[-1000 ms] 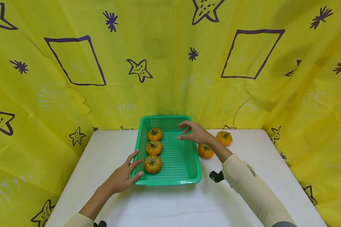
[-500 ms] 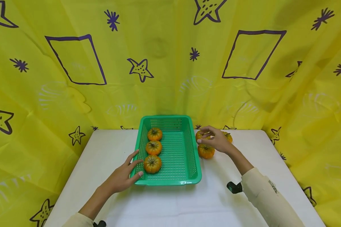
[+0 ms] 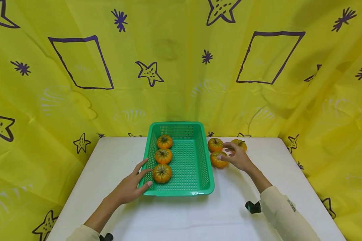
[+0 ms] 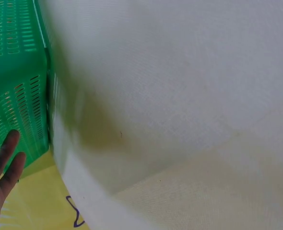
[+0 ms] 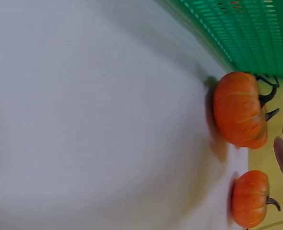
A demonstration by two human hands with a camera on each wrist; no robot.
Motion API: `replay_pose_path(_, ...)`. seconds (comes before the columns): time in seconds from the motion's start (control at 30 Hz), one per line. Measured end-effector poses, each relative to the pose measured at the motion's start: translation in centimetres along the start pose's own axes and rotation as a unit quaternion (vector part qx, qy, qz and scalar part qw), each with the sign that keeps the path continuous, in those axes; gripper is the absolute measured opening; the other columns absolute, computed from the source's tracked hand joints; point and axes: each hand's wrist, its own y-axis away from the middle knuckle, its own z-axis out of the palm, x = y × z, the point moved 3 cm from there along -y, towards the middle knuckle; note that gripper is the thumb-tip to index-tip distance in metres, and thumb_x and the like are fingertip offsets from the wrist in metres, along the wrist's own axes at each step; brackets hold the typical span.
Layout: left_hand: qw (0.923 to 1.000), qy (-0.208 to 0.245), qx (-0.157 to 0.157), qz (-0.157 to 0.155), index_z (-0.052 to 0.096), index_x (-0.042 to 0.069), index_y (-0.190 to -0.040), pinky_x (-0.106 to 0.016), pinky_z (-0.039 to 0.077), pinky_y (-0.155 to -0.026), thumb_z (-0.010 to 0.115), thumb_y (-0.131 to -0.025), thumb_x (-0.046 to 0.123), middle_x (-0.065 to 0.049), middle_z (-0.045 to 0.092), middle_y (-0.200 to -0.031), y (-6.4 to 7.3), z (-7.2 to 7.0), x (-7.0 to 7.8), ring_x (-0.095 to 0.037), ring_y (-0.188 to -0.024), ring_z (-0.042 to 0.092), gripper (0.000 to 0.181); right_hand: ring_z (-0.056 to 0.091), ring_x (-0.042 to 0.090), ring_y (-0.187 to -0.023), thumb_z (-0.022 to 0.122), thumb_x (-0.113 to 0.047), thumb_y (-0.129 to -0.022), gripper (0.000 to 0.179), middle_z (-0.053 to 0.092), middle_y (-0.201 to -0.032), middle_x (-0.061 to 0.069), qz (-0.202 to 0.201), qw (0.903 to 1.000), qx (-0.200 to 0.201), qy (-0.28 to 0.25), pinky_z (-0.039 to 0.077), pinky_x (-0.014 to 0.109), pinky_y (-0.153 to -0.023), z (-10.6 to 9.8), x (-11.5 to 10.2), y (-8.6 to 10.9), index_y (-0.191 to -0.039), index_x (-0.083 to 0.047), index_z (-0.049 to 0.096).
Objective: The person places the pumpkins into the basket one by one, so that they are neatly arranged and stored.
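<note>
Hovering by three pumpkins [image 3: 219, 164] right of the green basket [image 3: 178, 193], my right hand [image 3: 237, 158] is loosely spread; three more pumpkins [image 3: 163, 156] sit inside. Left wrist: my left hand [image 4: 2, 175] splays at the basket's wall [image 4: 17, 108]. Right wrist: pumpkins near the fingertips [image 5: 281, 151].

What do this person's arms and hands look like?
The left hand and right hand are ungloved. Both arms wear cream sleeves that stop short of the hands, the right one with a dark marking, too small to read. Beside each sleeve's end shows a black device.
</note>
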Motion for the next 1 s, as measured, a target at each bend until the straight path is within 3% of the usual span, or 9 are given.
replay_pose_path(0.43, 1.0000, -0.001, 0.000, 0.000, 0.055, 0.018, -0.143, -0.056, 0.055, -0.086, 0.055, -0.101, 0.047, -0.002, 0.017, -0.168, 0.0, 0.1, -0.2, -0.040, -0.120, 0.062, 0.052, 0.046, 0.051, -0.130, 0.083, -0.031, -0.083, 0.082, 0.047, -0.146, 0.031, 0.040, 0.9979, -0.005, 0.050, 0.043, 0.063, -0.103, 1.9, 2.5, 0.0, -0.143, 0.009, 0.044)
replay_pose_path(0.63, 1.0000, -0.001, 0.000, 0.002, 0.055, 0.017, -0.143, -0.056, 0.055, -0.085, 0.056, -0.101, 0.046, -0.003, 0.018, -0.168, 0.1, 0.3, -0.2, -0.040, -0.121, 0.062, 0.051, 0.050, 0.049, -0.123, 0.083, -0.029, -0.083, 0.077, 0.049, -0.140, 0.033, 0.045, 0.9957, -0.007, 0.081, 0.043, 0.061, -0.102, 2.4, 2.7, -0.1, -0.141, 0.008, 0.049)
replay_pose_path(1.0, 0.9999, -0.003, 0.008, 0.008, 0.056, 0.017, -0.142, -0.056, 0.055, -0.087, 0.056, -0.100, 0.046, -0.004, 0.020, -0.167, 0.1, 0.3, -0.3, -0.040, -0.122, 0.062, 0.051, 0.055, 0.048, -0.120, 0.083, -0.026, -0.083, 0.072, 0.057, -0.133, 0.030, 0.050, 0.9949, -0.012, 0.087, 0.048, 0.057, -0.099, 2.4, 2.9, -0.3, -0.139, 0.007, 0.051)
